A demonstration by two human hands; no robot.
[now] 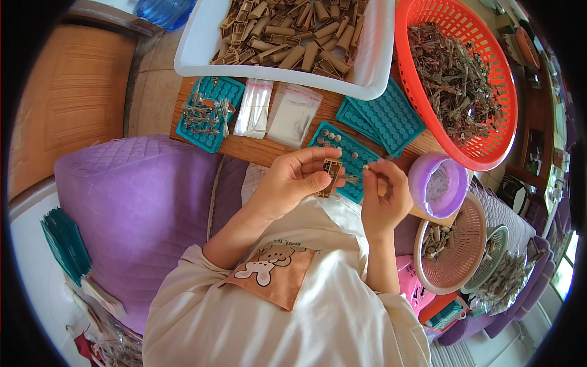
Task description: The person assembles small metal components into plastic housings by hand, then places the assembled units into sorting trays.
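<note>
- Apparently, the thing in work is a small golden-brown rectangular piece with a darker middle (331,177); it is held up at the near left part of the teal plastic tray with round pockets (346,142).
- I judge it to be light and stiff, probably of plastic, a little smooth for the skin; its thin edges may be more fragile than its body.
- For holding, the two long sides seem the best place, so that the darker face stays free.
- The left hand (292,178) pinches this piece between the thumb and the bent fingers, with almost no opening except the width of the piece.
- The right hand (386,199), near the right side of the tray, has its thumb and index finger close at the tips, other fingers curled. A tiny pale spot shows there; I cannot tell if it is a bead or a nail.
- Beyond the tray stands a white rectangular plastic tub (369,90) with many brown hollow pieces (293,56).
</note>
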